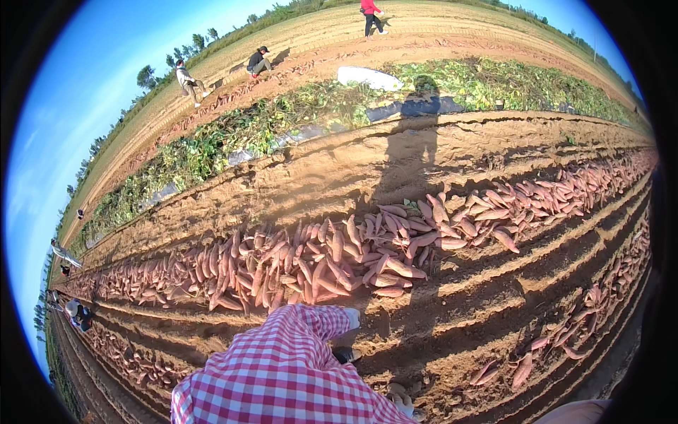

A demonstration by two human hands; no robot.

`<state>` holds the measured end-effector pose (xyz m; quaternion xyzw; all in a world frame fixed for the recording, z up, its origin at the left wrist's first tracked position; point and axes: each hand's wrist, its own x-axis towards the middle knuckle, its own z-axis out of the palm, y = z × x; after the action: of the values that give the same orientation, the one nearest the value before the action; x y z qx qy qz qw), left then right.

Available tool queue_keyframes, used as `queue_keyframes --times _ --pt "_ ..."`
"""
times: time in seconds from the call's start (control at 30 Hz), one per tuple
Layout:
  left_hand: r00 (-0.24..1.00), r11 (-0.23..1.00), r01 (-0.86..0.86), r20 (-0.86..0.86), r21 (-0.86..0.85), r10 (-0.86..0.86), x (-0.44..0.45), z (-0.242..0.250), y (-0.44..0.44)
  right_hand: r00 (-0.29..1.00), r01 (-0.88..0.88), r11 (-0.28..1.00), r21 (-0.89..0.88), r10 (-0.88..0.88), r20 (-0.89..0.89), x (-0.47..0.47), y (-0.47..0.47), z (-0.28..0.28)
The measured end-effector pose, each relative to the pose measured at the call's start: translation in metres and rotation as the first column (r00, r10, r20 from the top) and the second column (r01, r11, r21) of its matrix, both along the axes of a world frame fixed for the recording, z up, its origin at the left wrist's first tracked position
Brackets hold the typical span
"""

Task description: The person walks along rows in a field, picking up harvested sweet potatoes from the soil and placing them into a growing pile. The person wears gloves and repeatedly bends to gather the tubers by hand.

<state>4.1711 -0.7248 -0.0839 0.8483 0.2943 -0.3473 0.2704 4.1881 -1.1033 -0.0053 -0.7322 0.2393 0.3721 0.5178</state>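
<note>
My left hand (352, 318), in a pale glove at the end of a red-and-white checked sleeve (323, 320), hangs just in front of a long row of sweet potatoes (318, 265). Its fingers are not clear, and nothing shows in it. Lower in the view, near the bottom edge, is my right hand (401, 398), also gloved and partly cut by shadow; whether it holds anything is unclear. A dark shoe (347, 354) stands on the soil between the two hands. Single sweet potatoes (389, 291) lie at the near edge of the row.
A second row of sweet potatoes (523, 368) runs along the right. Ridged soil (476, 307) separates the rows. Beyond lie cut vines (212, 143), dark plastic film (384, 111) and a white sack (369, 78). Several people, one crouching (258, 61), are farther off.
</note>
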Motion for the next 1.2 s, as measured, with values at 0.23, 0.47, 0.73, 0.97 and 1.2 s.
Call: queue_keyframes --times 0.23,0.47,0.73,0.97,1.2 --pt "0.965 0.971 0.098 0.258 -0.216 -0.04 0.16 0.044 -0.205 0.981 -0.109 0.978 0.177 0.077 0.177 0.061 -0.159 -0.045" --pt "0.956 0.874 0.281 0.201 -0.397 -0.216 0.229 0.081 -0.411 0.981 0.154 0.987 0.046 -0.159 0.114 0.122 -0.337 -0.011" --pt "0.92 0.952 0.013 0.376 -0.306 0.108 0.313 0.076 -0.409 0.921 0.383 0.904 0.189 -0.359 -0.15 0.155 -0.386 0.007" --pt "0.883 0.926 -0.077 0.406 -0.369 0.236 0.409 0.072 -0.431 0.968 0.231 0.957 0.178 -0.208 -0.138 0.232 -0.388 -0.001" --pt "0.978 0.86 0.131 0.205 -0.493 -0.031 0.519 0.031 -0.502 0.959 0.209 0.978 0.013 -0.202 -0.197 0.338 -0.39 0.0"
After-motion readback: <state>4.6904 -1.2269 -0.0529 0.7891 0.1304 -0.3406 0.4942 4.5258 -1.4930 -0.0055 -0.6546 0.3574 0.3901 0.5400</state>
